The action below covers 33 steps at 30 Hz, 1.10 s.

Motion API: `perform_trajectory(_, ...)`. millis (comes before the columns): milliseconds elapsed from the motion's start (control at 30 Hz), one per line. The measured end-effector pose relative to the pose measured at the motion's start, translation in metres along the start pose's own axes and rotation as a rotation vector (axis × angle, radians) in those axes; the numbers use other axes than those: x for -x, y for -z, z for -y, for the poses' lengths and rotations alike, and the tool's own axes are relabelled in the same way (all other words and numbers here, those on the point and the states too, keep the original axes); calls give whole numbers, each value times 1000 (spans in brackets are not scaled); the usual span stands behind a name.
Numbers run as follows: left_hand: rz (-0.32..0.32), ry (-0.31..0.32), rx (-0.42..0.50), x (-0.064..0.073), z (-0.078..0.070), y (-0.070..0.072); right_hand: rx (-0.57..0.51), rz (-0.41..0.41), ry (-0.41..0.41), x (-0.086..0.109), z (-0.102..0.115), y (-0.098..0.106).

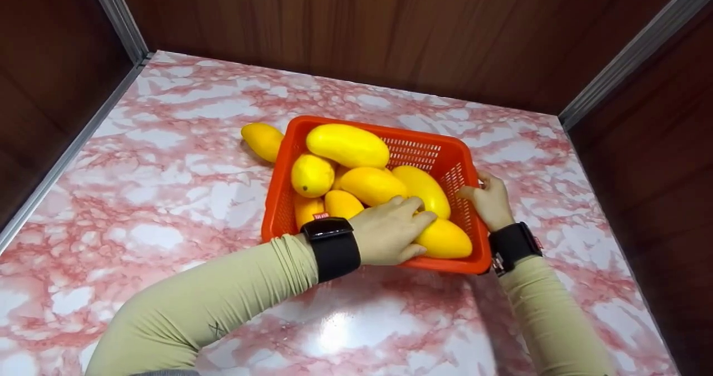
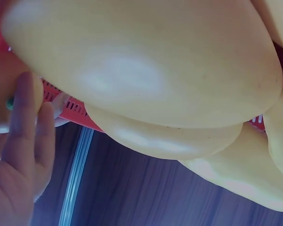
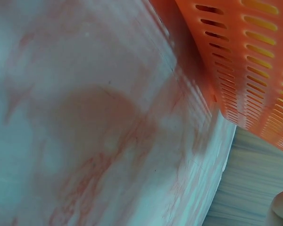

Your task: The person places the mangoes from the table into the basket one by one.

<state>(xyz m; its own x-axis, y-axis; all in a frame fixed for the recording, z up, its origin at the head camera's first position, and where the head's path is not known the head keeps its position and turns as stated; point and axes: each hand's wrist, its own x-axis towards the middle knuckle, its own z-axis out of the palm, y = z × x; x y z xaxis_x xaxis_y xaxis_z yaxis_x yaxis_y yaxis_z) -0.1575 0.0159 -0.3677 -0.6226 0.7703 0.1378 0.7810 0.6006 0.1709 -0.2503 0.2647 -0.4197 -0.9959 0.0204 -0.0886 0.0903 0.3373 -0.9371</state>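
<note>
An orange-red plastic basket [image 1: 412,132] with slotted walls holds several yellow mangoes, one of them a large mango [image 1: 348,145] at the back. My left hand [image 1: 392,231] reaches over the front of the basket and grips the end of a mango [image 1: 445,239] in the front right corner. In the left wrist view its fingers [image 2: 23,122] lie against that fruit, beside a large mango [image 2: 146,61] close to the camera. My right hand [image 1: 491,204] holds the basket's right rim, thumb on the inner side; the fingers outside are partly hidden.
Outside the basket, a single mango [image 1: 262,141] lies by its back left corner. The pink-and-white marbled table [image 1: 150,214] is bounded by a dark wood-look panel [image 1: 345,30] behind, with more panels and metal edging at both sides.
</note>
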Motion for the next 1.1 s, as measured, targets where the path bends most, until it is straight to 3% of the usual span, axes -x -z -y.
perform_trajectory(267,-60,-65,11,0,1,0,5,-8,26,-1,-1,-1)
perform_trajectory(667,-181,-153,-73,-1,3,3,28,-3,14,-2,0,-1)
perform_trajectory(1100,-209,-130,-44,8,19,14,33,-22,8,-1,-2,-1)
